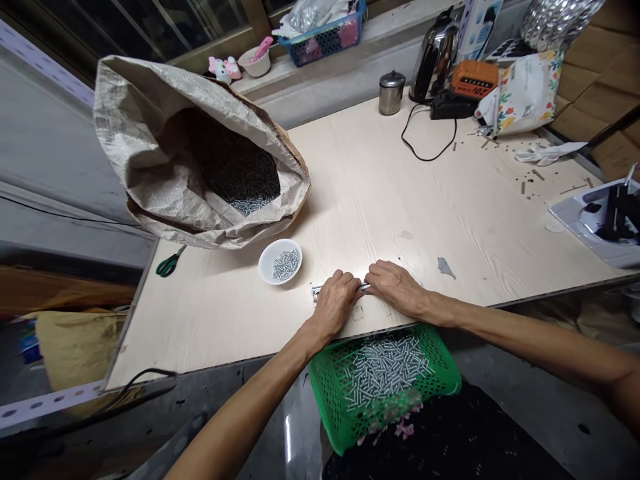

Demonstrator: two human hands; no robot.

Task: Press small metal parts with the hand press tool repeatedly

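My left hand (336,301) is closed over a small silver metal fixture (315,292) lying near the table's front edge; most of it is hidden beneath the fingers. Close beside it, my right hand (396,288) pinches a thin silver metal piece (365,286), which shows in the gap between both hands. Its exact kind is too small to tell. Below the hands, a green perforated basket (320,393) on the lap holds many small silver metal pins. To the left, a white bowl (267,264) contains more of the same pins.
A large woven sack (145,127) stands open at the back left, with metal pieces inside. Green-handled scissors (169,265) poke out beneath it. A lidded metal canister (391,93), a kettle (435,50) and an orange-black device (474,80) with a cable stand at the back right.
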